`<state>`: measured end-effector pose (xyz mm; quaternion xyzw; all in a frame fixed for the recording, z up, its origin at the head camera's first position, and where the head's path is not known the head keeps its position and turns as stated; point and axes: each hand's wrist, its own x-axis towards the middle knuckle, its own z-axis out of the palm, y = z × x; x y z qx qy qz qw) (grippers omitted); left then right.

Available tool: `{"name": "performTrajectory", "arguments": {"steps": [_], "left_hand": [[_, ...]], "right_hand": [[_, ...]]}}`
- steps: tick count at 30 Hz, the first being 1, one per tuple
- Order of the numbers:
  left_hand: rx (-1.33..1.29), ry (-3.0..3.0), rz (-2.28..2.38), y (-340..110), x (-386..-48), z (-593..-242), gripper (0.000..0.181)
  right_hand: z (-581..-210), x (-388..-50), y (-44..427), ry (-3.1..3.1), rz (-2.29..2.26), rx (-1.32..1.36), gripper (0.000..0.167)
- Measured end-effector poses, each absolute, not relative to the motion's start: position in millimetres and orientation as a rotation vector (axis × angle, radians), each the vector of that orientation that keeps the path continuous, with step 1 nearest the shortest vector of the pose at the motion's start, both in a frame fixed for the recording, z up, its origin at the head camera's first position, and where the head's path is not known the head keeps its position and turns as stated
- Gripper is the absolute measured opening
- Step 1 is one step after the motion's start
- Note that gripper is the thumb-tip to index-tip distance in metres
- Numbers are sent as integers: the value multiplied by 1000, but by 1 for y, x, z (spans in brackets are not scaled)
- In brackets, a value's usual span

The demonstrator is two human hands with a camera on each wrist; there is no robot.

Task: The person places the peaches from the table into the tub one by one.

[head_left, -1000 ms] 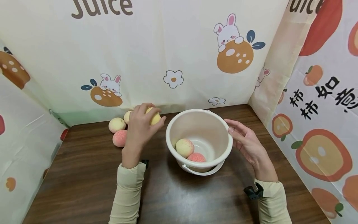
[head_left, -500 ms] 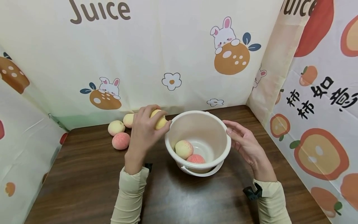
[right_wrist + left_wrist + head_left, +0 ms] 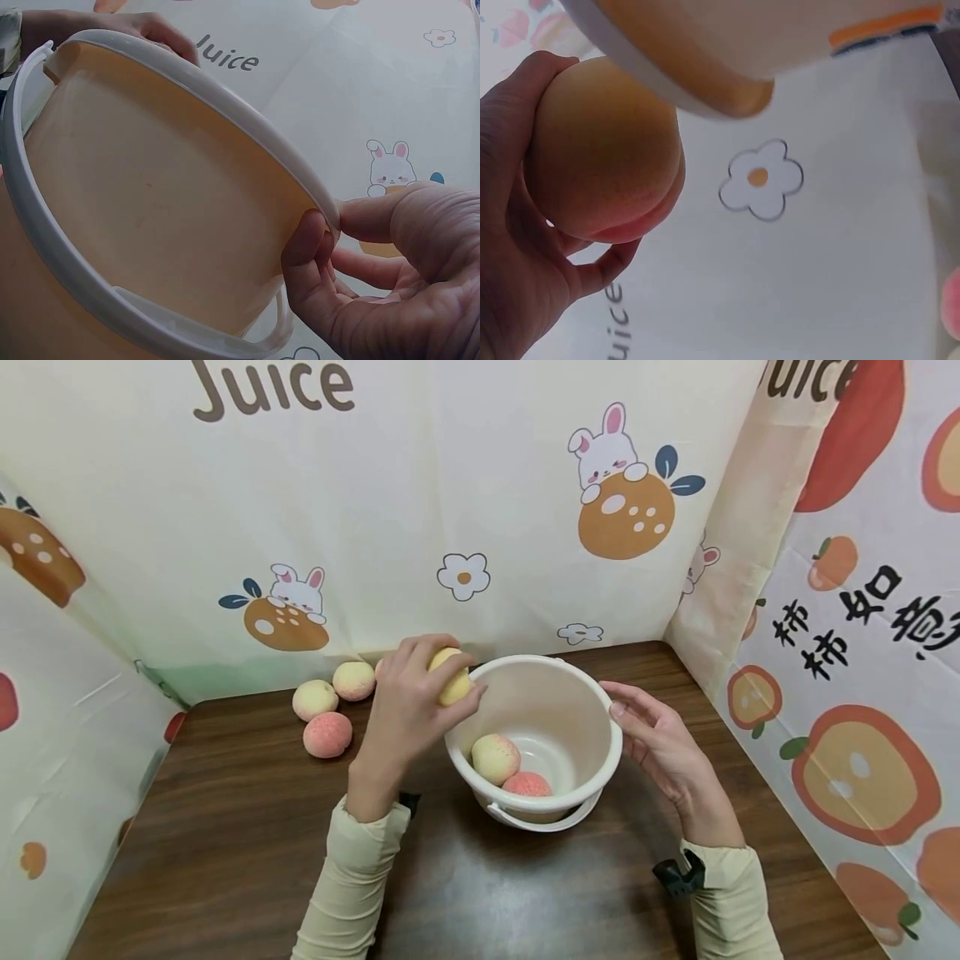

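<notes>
A white bucket (image 3: pixel 534 814) stands on the table with a yellow-pink peach (image 3: pixel 496 759) and a pink peach (image 3: pixel 527 784) inside. My left hand (image 3: pixel 408 714) grips a yellow peach (image 3: pixel 452 683) at the bucket's left rim, a little above it. In the left wrist view, fingers and thumb wrap round that peach (image 3: pixel 604 150), which has a pink side, close to the bucket's rim (image 3: pixel 660 90). My right hand (image 3: pixel 667 752) pinches the bucket's right rim; the right wrist view shows the thumb and fingers of this hand (image 3: pixel 397 270) on either side of the rim (image 3: pixel 247 116).
On the dark wooden table (image 3: pixel 225 827), left of my left hand, lie a pink peach (image 3: pixel 327 735) and two pale yellow ones (image 3: pixel 315 700) (image 3: pixel 354 681). Another is partly hidden behind that hand. A printed cloth (image 3: pixel 375 510) hangs along the table's back edge.
My left hand has carried the yellow peach rightwards to the bucket's left rim, uncovering more of the peaches behind it. The right hand and the bucket have stayed put.
</notes>
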<state>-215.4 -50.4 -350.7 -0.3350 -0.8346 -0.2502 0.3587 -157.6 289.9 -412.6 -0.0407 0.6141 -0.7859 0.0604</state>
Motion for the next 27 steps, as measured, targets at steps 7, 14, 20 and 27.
{"name": "performTrajectory", "arguments": {"steps": [7, 14, 20, 27], "left_hand": [[-1026, -2184, -595, -32, -213, -347, 28], [-1187, -2220, -580, -19, -212, -350, 30], [-1366, -2292, -654, -14, -214, -346, 34], [-1553, -2361, -665, -3, -224, -345, 34]], "right_hand": [[-412, -156, 289, 1870, -2361, -121, 36], [-414, -155, 288, 1874, -2360, -124, 37], [-415, -155, 288, 1863, -2368, -144, 36], [-412, -156, 290, 1861, -2374, -152, 37]]}}
